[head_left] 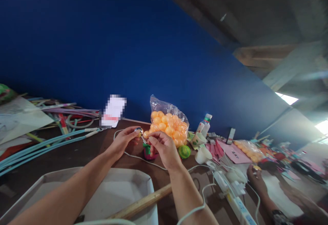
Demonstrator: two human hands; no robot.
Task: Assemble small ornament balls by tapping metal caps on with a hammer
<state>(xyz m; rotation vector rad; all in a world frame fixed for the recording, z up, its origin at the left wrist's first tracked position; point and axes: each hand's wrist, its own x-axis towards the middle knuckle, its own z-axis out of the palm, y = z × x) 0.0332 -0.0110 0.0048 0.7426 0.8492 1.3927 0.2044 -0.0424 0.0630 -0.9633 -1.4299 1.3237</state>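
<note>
My left hand (124,142) is closed, pinching a small shiny silver round piece (138,131) with a yellowish patch. Close to its right is my right hand (164,147), fingers pressed together in a pinch; what they hold, if anything, is too small to make out. An orange ball (146,135) shows between the two hands, and I cannot tell whether a finger touches it. Just behind stands a clear plastic bag (169,124) of orange balls. Below the fingers, a small pink and green object (149,152) is partly hidden by my right hand.
A pale tray (120,177) and a wooden stick (143,201) lie in front. Blue tubes (51,141) are on the left, near a propped phone (112,112). A bottle (204,124), paper cups, cables and a power strip (234,201) stand right, beside another person's hand (256,177).
</note>
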